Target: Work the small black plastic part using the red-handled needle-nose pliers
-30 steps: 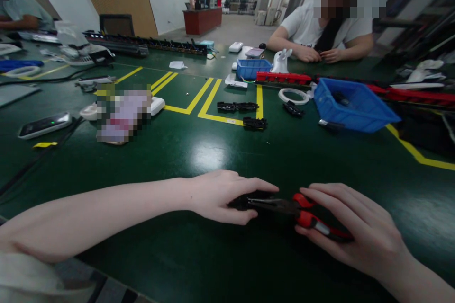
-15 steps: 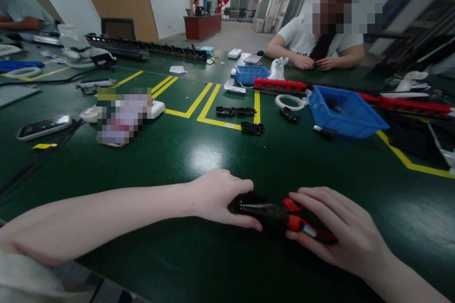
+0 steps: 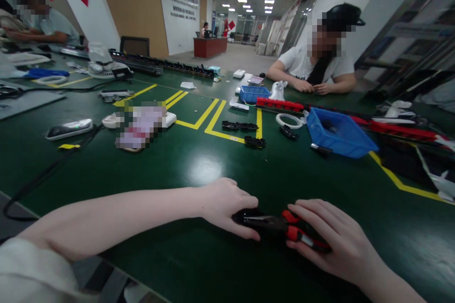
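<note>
My right hand (image 3: 337, 241) is wrapped around the red and black handles of a pair of pliers (image 3: 292, 233). The jaws point left and reach my left hand (image 3: 227, 208), whose thumb and fingers close on a small black part (image 3: 240, 216). Jaws and part meet there, but dark on dark hides exactly how the tips sit on it. Both hands are low over the green table (image 3: 149, 170). Farther off, black jointed pieces (image 3: 240, 126) lie within yellow tape, a similar black piece (image 3: 254, 142) just in front of them.
A blue bin (image 3: 341, 135) stands to the right, with another black piece (image 3: 288, 132) and a white tape roll (image 3: 289, 121) beside it. Long red strips (image 3: 401, 131) run behind. A phone (image 3: 140, 128) lies left. Across the table sits a person (image 3: 316, 66).
The view has tilted up a little, so the table's things appear lower and slightly shifted. Both hands keep their grip and the pliers stay at the black part.
</note>
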A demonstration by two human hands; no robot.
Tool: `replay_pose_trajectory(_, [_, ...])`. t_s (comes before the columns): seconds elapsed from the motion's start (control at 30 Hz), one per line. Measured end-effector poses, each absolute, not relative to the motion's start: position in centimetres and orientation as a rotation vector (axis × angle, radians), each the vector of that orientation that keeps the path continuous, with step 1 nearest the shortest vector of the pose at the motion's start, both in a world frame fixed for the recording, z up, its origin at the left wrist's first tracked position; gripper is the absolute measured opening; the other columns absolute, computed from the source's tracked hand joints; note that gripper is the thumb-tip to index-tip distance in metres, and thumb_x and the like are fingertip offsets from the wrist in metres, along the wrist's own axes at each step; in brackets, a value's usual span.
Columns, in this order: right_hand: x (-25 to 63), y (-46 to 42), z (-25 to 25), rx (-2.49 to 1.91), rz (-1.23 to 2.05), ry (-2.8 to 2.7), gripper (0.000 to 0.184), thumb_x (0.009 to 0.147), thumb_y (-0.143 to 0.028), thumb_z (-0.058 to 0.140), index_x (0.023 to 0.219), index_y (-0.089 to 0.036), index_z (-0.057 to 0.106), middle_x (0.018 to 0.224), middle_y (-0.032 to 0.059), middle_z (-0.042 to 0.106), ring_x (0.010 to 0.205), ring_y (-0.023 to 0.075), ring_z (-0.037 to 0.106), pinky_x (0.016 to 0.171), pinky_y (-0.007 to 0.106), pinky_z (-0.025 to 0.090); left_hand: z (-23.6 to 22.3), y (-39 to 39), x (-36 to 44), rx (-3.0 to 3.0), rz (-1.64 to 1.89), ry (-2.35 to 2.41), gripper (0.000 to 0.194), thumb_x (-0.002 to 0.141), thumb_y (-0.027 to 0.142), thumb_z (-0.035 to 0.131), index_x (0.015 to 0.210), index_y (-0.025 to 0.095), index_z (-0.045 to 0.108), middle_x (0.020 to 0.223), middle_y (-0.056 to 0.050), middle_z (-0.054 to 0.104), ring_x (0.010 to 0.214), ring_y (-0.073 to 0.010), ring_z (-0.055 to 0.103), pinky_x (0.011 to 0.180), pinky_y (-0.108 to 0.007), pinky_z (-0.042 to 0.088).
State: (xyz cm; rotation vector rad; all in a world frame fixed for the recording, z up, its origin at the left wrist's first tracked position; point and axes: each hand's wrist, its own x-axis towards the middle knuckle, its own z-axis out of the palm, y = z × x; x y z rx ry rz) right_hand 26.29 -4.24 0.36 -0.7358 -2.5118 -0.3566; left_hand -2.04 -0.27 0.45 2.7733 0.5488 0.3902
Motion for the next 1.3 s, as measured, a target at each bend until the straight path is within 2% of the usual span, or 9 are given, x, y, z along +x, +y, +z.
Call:
replay_pose_trajectory(0.53, [24.9,-4.7,1.5,-0.702,-0.523,-2.456,0.048,0.08,-0.035,0.07,0.123,-0.016,0.057,0.105,0.0119,0.068,0.095,0.0254,0.065,0.077,0.039,0.055,0.4,-0.2,-2.4,2.762,0.367,0.562,0.052,0.085,0.069,0.05,0.076,0.019,0.05,0.063,0.003,0.057,0.051,-0.0112,0.051,0.052,-0.024,0.031])
replay_pose_trajectory(0.87, [25.8,-4.5,1.1,-0.774,-0.295,-2.423,0.05,0.081,-0.037,0.068,0.126,-0.019,0.055,0.108,0.0118,0.067,0.096,0.0254,0.065,0.077,0.04,0.056,0.8,-0.2,-2.5,2.778,0.341,0.52,0.051,0.086,0.068,0.05,0.075,0.018,0.051,0.061,0.003,0.056,0.051,-0.0114,0.051,0.052,-0.024,0.031])
replay_pose_trajectory(1.3, [25.3,-4.7,0.9,-0.755,-0.304,-2.487,0.051,0.081,-0.037,0.068,0.126,-0.017,0.054,0.109,0.0134,0.066,0.099,0.0259,0.063,0.078,0.041,0.055,0.7,-0.3,-2.5,2.851,0.383,0.477,0.049,0.086,0.067,0.052,0.074,0.019,0.048,0.065,0.002,0.06,0.053,-0.0128,0.054,0.055,-0.026,0.033])
